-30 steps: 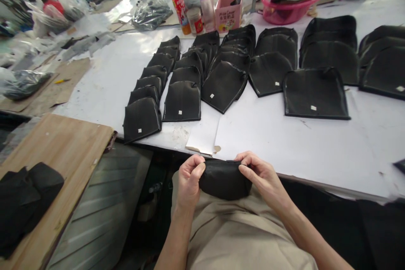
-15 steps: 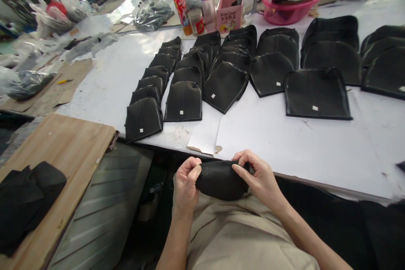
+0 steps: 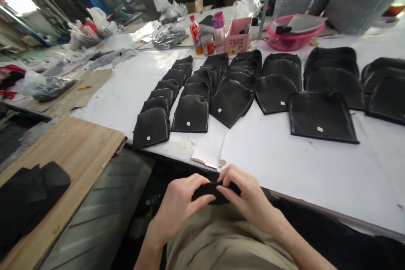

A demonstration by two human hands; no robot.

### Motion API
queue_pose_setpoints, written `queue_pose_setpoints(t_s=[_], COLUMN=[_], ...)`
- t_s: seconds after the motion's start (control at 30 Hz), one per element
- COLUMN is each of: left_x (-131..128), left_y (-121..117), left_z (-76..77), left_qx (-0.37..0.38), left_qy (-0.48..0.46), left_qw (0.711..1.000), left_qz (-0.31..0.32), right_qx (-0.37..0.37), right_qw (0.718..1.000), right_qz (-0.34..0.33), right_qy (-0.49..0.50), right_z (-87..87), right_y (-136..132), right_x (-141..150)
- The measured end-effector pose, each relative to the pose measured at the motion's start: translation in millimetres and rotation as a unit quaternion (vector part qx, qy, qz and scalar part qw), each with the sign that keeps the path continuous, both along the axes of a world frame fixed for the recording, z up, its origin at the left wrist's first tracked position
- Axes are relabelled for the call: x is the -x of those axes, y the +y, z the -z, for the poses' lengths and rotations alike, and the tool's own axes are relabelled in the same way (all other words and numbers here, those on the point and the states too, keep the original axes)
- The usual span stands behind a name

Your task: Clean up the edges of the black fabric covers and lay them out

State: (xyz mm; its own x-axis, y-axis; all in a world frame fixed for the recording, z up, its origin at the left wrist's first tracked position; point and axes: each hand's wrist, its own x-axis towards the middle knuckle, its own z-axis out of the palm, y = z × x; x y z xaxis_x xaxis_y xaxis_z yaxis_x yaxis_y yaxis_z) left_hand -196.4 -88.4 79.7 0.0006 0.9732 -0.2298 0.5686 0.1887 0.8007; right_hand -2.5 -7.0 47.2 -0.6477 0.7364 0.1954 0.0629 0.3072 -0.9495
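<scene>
Between my two hands, at the table's near edge, is a piece of black leather-like material [image 3: 205, 194], partly covered by my fingers. My left hand [image 3: 186, 202] curls around its left end, thumb in front and fingers behind. At the right part of its top edge, my right hand [image 3: 242, 190] pinches it between thumb and fingers. On the white table [image 3: 268, 152] ahead lie rows of similar black pieces, overlapping one another. The front ones, such as this black piece [image 3: 322, 114], carry a small white sticker.
A wooden board [image 3: 82, 143] with black material [image 3: 34, 198] on it stands at my left. Along the back are a red drink bottle [image 3: 196, 36], a pink-lidded bottle [image 3: 219, 33], a pink box [image 3: 238, 38] and a pink basin [image 3: 294, 40]. Plastic bags [image 3: 53, 86] lie far left.
My left hand has shifted from pinching the black piece's left corner to wrapping around its end. Both hands are closer together, and less of the piece shows. The view has tilted upward.
</scene>
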Motion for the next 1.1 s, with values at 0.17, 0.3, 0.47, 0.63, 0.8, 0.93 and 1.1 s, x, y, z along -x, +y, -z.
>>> queue_pose_setpoints(t_s=[0.17,0.3,0.47,0.63,0.8,0.93,1.1], left_x=[-7,-4,-4,-5,-5,-5,-4], left_y=[5,3,1,-3,-5,-6,-6], left_z=[6.4,19.3,30.7,39.1,40.7,40.6,35.4], left_qx=[-0.021,0.008,0.016,0.015,0.020,0.008,-0.002], left_qy=[-0.025,-0.105,-0.164,-0.171,-0.147,-0.126,-0.097], left_qw=[0.999,0.991,0.978,0.973,0.979,0.984,0.991], left_qz=[-0.018,-0.077,-0.130,-0.151,-0.138,-0.123,-0.089], right_qx=[-0.048,-0.066,-0.079,-0.104,-0.096,0.001,0.100], right_qw=[0.999,0.997,0.996,0.990,0.988,0.990,0.989], right_qz=[-0.007,0.000,0.024,0.095,0.113,0.128,0.101], right_qy=[-0.001,-0.032,-0.035,0.016,0.042,0.052,0.051], right_z=[0.0,14.2,33.8,45.6,46.4,40.4,35.4], right_y=[5,5,-6,-12,-11,-10,-10], right_x=[8,-3,-12,-11,-10,-10,-11])
